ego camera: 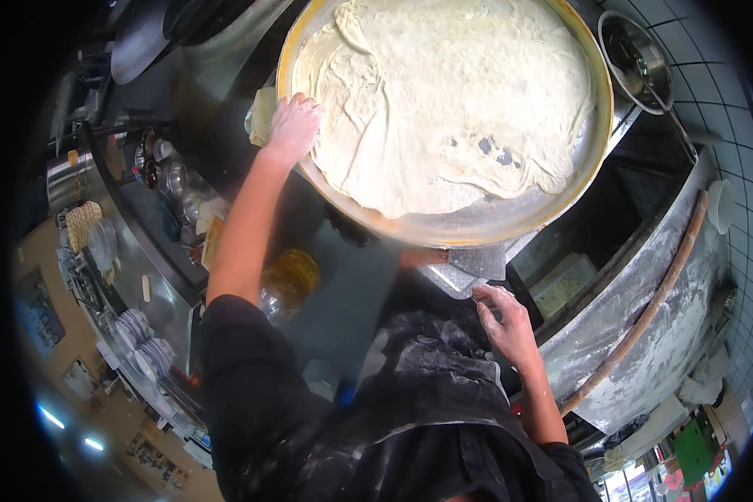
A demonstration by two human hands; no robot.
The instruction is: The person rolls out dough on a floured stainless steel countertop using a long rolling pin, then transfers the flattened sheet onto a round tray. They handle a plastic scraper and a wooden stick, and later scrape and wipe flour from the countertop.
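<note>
A wide sheet of pale dough (477,81) covers most of a large round metal pan (427,235). It is folded and wrinkled at the left, with small torn holes near the lower right. My left hand (295,128), dusted with flour, is at the pan's left rim against the dough's edge; its fingertips are hidden, so what they grip is unclear. Below the pan, my right hand (508,317) holds nothing, thumb and fingers apart. Close to its fingertips lies a flat metal blade (482,262) with a wooden handle (423,257), partly under the pan.
Right of me, a long wooden rolling pin (652,301) lies on a floured metal worktop (678,332). A steel bowl (635,59) with a ladle in dark liquid stands beyond the pan. Stacked bowls (154,357) sit on the left counter. A plastic jug of yellow liquid (292,279) is below.
</note>
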